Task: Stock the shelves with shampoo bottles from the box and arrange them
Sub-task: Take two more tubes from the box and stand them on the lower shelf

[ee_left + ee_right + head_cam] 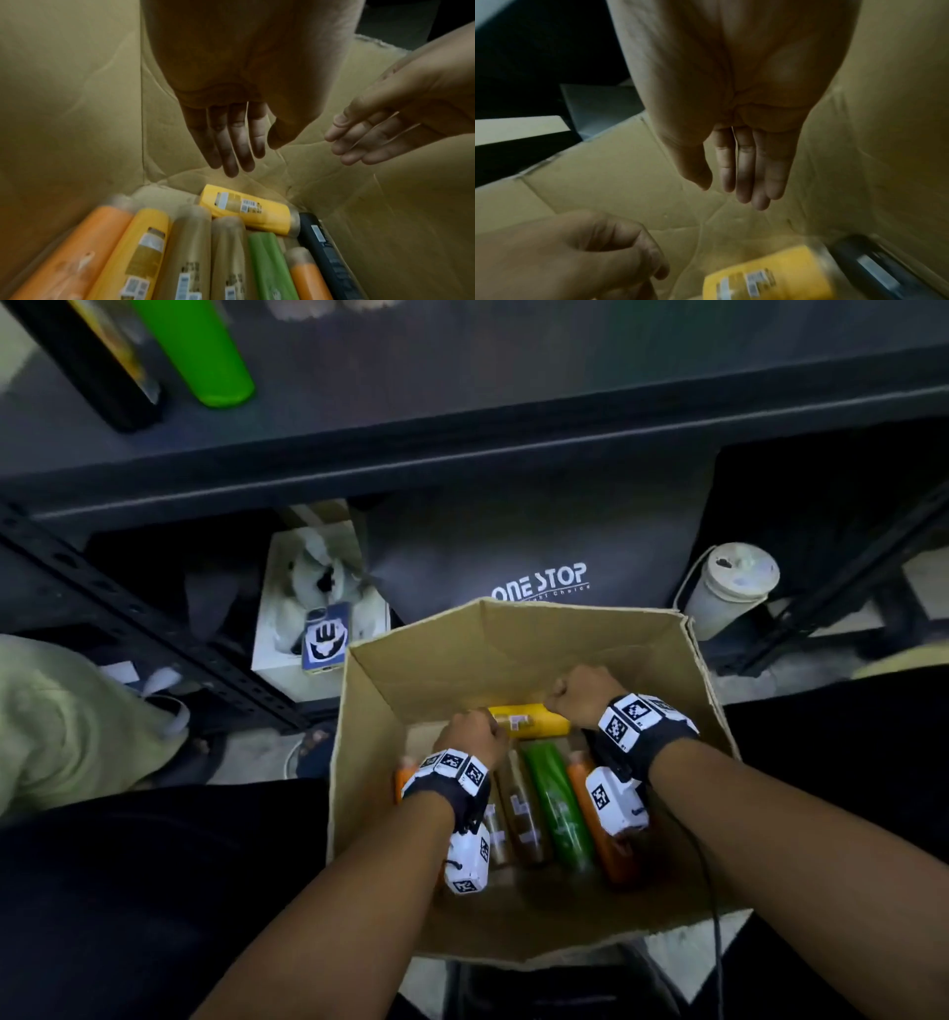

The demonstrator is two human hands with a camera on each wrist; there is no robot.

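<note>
An open cardboard box (683, 660) holds several shampoo bottles lying side by side: orange (74, 255), yellow, tan, green (557, 801) and black (331, 255). A short yellow bottle (529, 720) lies crosswise at the far end. My left hand (470, 734) hangs inside the box above that yellow bottle (246, 209), fingers (231, 142) straight and empty. My right hand (583, 693) hovers at the bottle's right end, fingers (746, 168) straight, holding nothing. Neither hand touches a bottle. On the shelf (462, 392) above stand a green bottle (205, 351) and a black bottle (102, 361).
A dark metal shelf edge (462, 469) runs across above the box. Under it sit a grey bag (534, 546) with white lettering, a white box (318, 608) with a toy, and a white lidded cup (729, 588). Another person's light trouser leg (67, 726) is at the left.
</note>
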